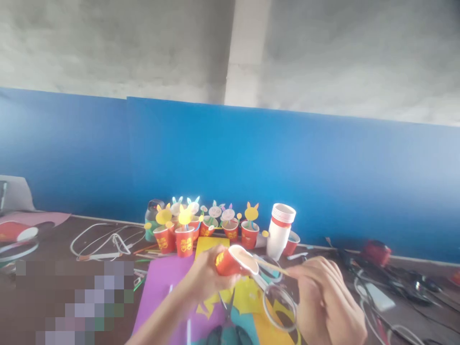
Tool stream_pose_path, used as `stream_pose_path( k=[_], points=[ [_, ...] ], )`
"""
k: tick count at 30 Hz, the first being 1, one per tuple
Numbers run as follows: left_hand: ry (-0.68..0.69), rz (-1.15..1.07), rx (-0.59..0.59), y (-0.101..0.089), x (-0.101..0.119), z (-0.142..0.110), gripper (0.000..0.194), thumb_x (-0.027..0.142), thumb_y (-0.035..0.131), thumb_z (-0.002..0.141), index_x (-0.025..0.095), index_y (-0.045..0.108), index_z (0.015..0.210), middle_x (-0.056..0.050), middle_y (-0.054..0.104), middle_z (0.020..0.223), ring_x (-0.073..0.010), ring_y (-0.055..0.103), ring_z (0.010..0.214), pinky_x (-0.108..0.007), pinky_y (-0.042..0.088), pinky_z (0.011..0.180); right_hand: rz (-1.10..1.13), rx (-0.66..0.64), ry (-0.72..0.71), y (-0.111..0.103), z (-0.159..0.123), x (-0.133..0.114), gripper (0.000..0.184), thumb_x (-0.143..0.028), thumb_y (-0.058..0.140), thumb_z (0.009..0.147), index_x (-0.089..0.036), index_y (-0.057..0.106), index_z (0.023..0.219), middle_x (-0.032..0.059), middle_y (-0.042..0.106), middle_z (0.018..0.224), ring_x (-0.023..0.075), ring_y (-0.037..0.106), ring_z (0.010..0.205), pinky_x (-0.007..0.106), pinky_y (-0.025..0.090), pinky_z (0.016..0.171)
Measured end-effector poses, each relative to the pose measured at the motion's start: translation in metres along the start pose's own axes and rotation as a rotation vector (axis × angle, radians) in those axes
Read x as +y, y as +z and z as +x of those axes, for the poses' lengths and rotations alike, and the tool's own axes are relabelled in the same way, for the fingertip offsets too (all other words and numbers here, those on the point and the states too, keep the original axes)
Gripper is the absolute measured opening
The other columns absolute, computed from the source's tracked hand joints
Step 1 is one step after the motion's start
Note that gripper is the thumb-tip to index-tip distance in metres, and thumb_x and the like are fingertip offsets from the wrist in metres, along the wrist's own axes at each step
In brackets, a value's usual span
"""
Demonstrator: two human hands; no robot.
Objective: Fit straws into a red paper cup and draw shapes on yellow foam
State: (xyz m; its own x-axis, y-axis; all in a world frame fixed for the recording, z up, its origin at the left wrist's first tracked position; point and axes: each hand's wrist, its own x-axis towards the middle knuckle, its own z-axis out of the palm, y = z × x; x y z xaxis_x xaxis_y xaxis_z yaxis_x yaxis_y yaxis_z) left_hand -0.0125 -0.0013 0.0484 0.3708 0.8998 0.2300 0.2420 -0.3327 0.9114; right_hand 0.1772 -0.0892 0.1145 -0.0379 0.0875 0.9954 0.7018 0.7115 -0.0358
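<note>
In the middle of the head view my left hand [204, 275] is closed around a red paper cup [224, 263], tilted so that its mouth faces right. My right hand [323, 297] pinches a thin tan stick [271, 266], whose far end reaches the cup's mouth; whether it touches the inside I cannot tell. Below the hands lie dark-handled scissors [229, 316], a clear ring like a tape roll [280, 307] and yellow paper scraps [247, 292]. Purple paper [158, 287] spreads under my left forearm.
Several red cups with paper animal heads, including a yellow one [185, 242], stand at the back. Beside them rises a stack of white cups [278, 235]. Cables [398, 280] and a white adapter [380, 297] lie at right, a white cord [108, 242] at left. A blue partition [251, 163] closes off the back.
</note>
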Motion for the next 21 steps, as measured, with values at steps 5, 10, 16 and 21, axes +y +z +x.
stream_pose_path(
  k=[5,10,16,21],
  points=[
    [-0.181,-0.098,0.102,-0.021,-0.007,0.006,0.033,0.031,0.072,0.07,0.015,0.063,0.098,-0.003,0.066,0.079,-0.0172,0.061,0.067,-0.025,0.046,0.057,-0.056,0.273,0.358,-0.011,0.006,-0.003,0.024,-0.018,0.047,0.091,-0.019,0.057,0.069,-0.0008,0.049,0.064,0.0127,0.046,0.053,0.028,0.037,0.052],
    [-0.138,-0.493,0.165,-0.049,-0.008,0.012,0.048,0.045,0.073,0.076,0.017,0.06,0.112,-0.01,0.068,0.106,-0.0223,0.066,0.095,-0.028,0.052,0.078,0.061,-0.366,0.904,-0.021,-0.005,0.067,0.03,-0.04,0.052,0.086,-0.016,0.07,0.085,0.0067,0.071,0.072,0.0205,0.065,0.067,0.03,0.051,0.063],
    [-0.189,-0.876,0.178,-0.055,-0.014,0.021,0.046,0.04,0.078,0.073,0.017,0.059,0.109,-0.01,0.071,0.104,-0.024,0.07,0.09,-0.034,0.055,0.081,-0.066,-1.093,0.936,0.0,-0.065,0.139,0.028,-0.012,0.046,0.078,-0.012,0.072,0.089,0.0058,0.074,0.071,0.0176,0.068,0.064,0.026,0.051,0.059],
    [-0.318,-1.055,-0.009,-0.042,-0.03,0.013,0.048,0.048,0.077,0.069,0.014,0.061,0.1,-0.01,0.071,0.093,-0.026,0.07,0.089,-0.038,0.054,0.082,-0.314,-1.139,0.783,0.004,-0.086,0.137,0.022,-0.002,0.058,0.061,-0.018,0.072,0.067,0.0067,0.074,0.071,0.0209,0.067,0.067,0.027,0.047,0.058]
  ],
)
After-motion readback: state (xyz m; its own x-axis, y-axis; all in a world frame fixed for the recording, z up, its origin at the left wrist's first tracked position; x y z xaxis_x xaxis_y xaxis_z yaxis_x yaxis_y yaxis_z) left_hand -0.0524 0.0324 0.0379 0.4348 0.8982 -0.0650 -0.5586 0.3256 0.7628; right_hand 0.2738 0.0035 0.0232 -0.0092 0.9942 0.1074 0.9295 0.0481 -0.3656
